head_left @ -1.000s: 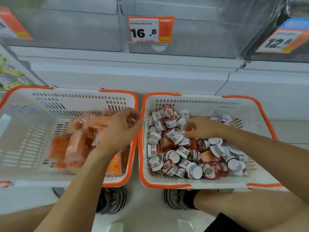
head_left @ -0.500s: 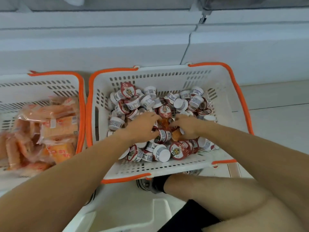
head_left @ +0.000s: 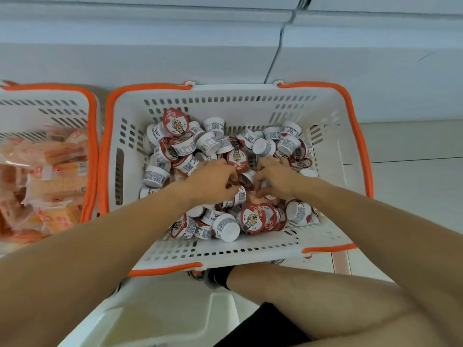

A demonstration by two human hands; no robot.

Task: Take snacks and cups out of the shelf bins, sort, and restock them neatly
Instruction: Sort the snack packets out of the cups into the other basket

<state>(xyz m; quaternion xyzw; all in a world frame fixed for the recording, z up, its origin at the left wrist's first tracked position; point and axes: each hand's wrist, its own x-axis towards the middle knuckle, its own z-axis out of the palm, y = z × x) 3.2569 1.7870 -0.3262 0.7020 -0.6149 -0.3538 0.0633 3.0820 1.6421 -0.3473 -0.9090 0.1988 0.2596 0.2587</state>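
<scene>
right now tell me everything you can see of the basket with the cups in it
The white slotted plastic basket with orange rim handles sits upright on the pale floor, close beside a second matching basket of orange snack packets. It holds a loose heap of small white cups with red foil lids, tipped every way. The left hand and right hand reach into the heap's middle, fingers curled among cups.

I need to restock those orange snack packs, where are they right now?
In the head view, the orange snack packs lie in the left basket, beside the basket of cups where both hands dig.
</scene>
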